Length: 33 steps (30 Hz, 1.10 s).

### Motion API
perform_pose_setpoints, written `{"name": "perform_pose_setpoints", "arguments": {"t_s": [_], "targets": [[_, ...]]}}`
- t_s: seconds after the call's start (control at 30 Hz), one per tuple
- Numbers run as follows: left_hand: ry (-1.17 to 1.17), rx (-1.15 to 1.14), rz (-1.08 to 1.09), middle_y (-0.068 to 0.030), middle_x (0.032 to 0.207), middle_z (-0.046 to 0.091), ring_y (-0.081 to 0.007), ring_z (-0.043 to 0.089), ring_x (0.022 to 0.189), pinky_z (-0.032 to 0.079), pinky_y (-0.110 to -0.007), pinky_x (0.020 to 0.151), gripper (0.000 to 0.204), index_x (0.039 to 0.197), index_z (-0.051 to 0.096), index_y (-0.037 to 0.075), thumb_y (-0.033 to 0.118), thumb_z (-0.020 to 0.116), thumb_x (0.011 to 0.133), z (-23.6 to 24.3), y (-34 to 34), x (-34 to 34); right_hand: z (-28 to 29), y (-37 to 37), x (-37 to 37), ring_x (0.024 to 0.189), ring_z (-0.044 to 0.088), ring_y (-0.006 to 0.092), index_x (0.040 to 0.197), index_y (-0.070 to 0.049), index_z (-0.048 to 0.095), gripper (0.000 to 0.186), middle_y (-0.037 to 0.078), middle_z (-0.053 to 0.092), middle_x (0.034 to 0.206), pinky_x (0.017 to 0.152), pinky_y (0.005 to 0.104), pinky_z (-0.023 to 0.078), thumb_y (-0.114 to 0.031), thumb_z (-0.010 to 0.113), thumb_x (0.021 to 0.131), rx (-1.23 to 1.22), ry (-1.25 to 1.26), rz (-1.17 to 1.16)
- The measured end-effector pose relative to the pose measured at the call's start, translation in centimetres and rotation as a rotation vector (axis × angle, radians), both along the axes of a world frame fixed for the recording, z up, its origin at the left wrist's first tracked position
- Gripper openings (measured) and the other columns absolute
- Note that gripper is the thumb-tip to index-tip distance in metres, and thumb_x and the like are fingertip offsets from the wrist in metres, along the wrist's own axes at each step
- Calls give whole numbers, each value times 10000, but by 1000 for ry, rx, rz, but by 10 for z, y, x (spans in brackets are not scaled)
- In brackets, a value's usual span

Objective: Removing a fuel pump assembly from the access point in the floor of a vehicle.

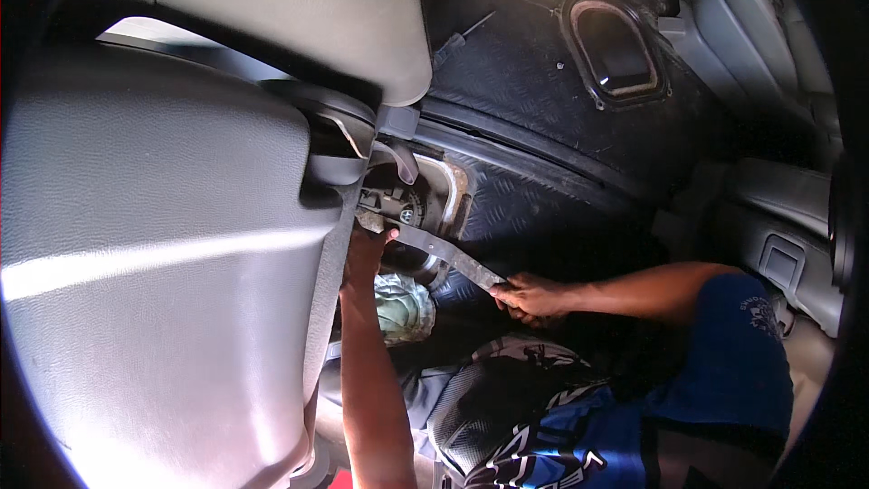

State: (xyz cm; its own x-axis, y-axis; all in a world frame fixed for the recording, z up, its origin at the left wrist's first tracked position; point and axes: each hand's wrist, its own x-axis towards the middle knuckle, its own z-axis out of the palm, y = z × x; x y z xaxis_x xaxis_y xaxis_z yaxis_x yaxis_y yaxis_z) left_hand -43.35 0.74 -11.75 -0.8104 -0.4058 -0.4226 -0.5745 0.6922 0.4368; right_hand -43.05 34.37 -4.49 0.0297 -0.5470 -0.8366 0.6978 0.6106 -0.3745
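Looking down inside a vehicle, between a grey seat (172, 208) and a patterned black floor (516, 208). A long, flat grey strip (444, 251) slants across an opening (459, 192) in that floor. The person's hands are apart, one toward each end of the strip. The right hand (532, 297) is closed around its lower right end. The left hand (365, 252) has its thumb against the other end; its fingers are hidden, so I cannot tell how firmly it grips. A crumpled pale cloth (403, 308) lies just below the opening.

The strip could slip and knock the parts inside the opening, if the left hand's hold is weak. The opening's edge looks rough and might scrape knuckles. The cloth could snag.

Pale printing shows on the blue sleeve (738, 335), and a light mark on a round part (406, 216) inside the opening.
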Motion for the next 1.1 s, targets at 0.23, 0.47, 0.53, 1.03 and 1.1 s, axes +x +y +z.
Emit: {"name": "perform_pose_setpoints", "arguments": {"t_s": [0.23,0.47,0.53,1.03,1.1], "targets": [[-19,-60,29,-241,1415,556,-401,537,1281,411,-476,1080,1045,1459,442,11,464,901,637,-10,3,-3,-5,0,0,547,429,96,945,-77,523,389,-26,455,660,479,313,371,-436,448,1075,17,36,31],[119,140,88,-225,1416,560,-382,522,1297,408,-442,1084,873,1430,463,7,197,890,693,5,10,-7,-9,3,-9,488,322,79,998,-67,501,439,-49,342,637,444,288,321,-498,448,1061,26,-361,-96],[19,280,133,-218,1434,549,-403,508,1316,423,-451,1070,881,1452,445,24,215,881,711,8,10,-6,-6,2,-7,492,334,81,985,-61,502,452,-49,355,641,446,292,329,-504,450,1059,26,-194,4],[85,55,-385,-256,1444,410,-470,360,1389,324,-527,1157,1141,1476,347,38,585,869,622,-2,0,2,4,-2,-12,470,432,115,905,-40,498,514,-17,444,611,415,316,378,-536,478,1040,56,-15,91],[93,102,-390,-264,1485,374,-458,337,1415,318,-521,1172,1159,1495,336,36,644,828,640,-7,-4,2,7,-1,-18,468,435,115,905,-39,498,509,-15,444,608,412,317,380,-529,477,1042,84,-27,97]]}}
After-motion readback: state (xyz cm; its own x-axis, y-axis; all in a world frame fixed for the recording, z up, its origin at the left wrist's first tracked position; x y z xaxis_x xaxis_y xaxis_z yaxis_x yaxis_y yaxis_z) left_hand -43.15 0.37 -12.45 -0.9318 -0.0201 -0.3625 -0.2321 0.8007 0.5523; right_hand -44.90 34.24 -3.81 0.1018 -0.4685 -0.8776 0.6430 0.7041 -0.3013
